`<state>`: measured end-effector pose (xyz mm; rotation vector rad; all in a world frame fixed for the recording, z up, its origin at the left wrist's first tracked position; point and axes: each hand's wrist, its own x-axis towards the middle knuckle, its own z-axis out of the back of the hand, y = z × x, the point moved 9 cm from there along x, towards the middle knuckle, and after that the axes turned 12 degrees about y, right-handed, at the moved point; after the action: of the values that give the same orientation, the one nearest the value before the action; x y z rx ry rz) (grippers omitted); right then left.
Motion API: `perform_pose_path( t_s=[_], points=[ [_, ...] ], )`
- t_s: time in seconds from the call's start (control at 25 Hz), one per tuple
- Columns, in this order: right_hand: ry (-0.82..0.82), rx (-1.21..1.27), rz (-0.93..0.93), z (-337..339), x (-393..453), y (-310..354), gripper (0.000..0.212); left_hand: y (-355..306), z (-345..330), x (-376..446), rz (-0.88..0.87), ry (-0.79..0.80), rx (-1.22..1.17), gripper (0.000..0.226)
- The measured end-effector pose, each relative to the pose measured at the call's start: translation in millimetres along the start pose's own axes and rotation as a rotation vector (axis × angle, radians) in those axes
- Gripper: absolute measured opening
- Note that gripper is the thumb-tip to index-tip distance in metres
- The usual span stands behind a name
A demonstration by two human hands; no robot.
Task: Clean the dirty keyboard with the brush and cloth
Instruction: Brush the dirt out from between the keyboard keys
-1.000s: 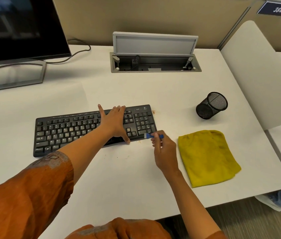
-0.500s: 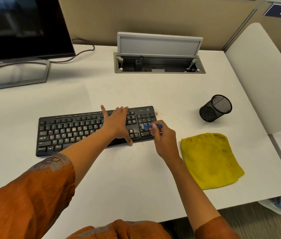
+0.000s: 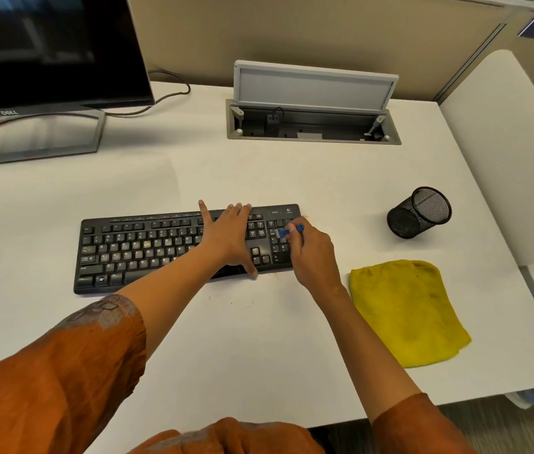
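Two hands are at work on the black keyboard [image 3: 147, 247], which lies flat on the white desk [image 3: 259, 172] in front of you, its long side running left to right. From the head camera, your left hand [image 3: 229, 239] lies spread across the keys just left of the arrow cluster, fingers straight and reaching to the far edge, thumb stretched down over the near edge; it presses on the board and holds nothing. Your right hand [image 3: 313, 253] sits over the number pad at the keyboard's right end, its fingers curled and pinching the small blue brush [image 3: 290, 230]. The brush's head points left and touches the upper number-pad keys, while its rounded end sticks out to the right of your fingertips. Pale grime marks several letter keys in the middle rows, and a few brown crumbs lie on the desk just off the keyboard's near edge and by its far right corner.

Right of the keyboard, near your right wrist, the yellow cloth [image 3: 406, 309] lies flat and folded on the desk, touched by neither hand. Beyond it a black mesh pen cup [image 3: 418, 213] lies tipped on its side. A monitor [image 3: 52, 50] stands at the far left, and an open cable hatch [image 3: 313, 103] sits at the back of the desk.
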<state>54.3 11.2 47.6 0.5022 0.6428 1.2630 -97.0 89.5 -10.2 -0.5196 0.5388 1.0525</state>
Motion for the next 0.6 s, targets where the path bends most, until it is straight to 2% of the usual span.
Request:
perform_pose_path(
  t_s=[0.16,0.28,0.36,0.6],
  points=[
    [0.033,-0.148,-0.031,-9.4,-7.4,-4.4,0.025,-0.3,-0.3,-0.7,0.000,0.003,-0.001,0.155],
    [-0.034,-0.048,-0.040,-3.3,-6.9,-4.9,0.025,0.3,0.4,-0.9,0.000,0.000,-0.004,0.155],
    [-0.023,0.003,-0.017,-4.0,-1.0,-2.5,0.025,0.4,-0.1,-1.4,0.001,0.002,-0.001,0.155],
    [0.011,-0.150,-0.058,-3.0,-0.1,-8.0,0.030,0.9,-0.6,-1.2,0.002,0.011,-0.010,0.155]
  ],
)
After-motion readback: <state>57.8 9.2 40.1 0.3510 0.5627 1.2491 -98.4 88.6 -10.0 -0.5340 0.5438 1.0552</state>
